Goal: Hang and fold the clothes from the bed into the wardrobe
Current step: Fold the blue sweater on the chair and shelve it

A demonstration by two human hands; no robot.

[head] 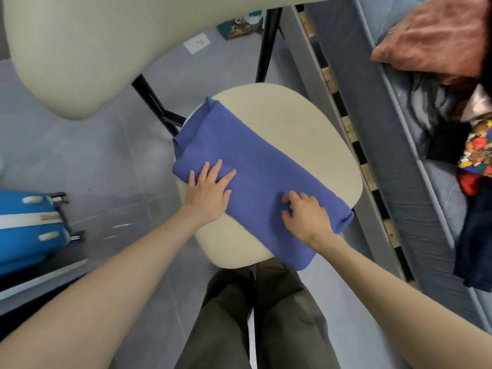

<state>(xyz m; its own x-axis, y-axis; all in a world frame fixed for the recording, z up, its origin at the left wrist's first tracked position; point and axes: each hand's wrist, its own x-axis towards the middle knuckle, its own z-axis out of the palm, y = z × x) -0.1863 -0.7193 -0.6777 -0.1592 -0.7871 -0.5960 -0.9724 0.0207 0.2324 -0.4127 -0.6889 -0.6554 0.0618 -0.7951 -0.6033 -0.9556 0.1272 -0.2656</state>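
A blue garment (247,166), folded into a long strip, lies diagonally across the cream seat of a chair (300,123). My left hand (210,193) presses flat on its near left part with straight, spread fingers. My right hand (306,214) rests on the garment's near right part, its fingers curled and pinching the cloth. Several more clothes (474,161) lie heaped on the bed (394,123) at the right. No wardrobe is in view.
The chair's cream backrest (80,49) and black frame rise at the top left. A blue suitcase (29,227) lies on the grey tiled floor at the left. A pink pillow (431,35) sits at the bed's top right. My legs stand below the seat.
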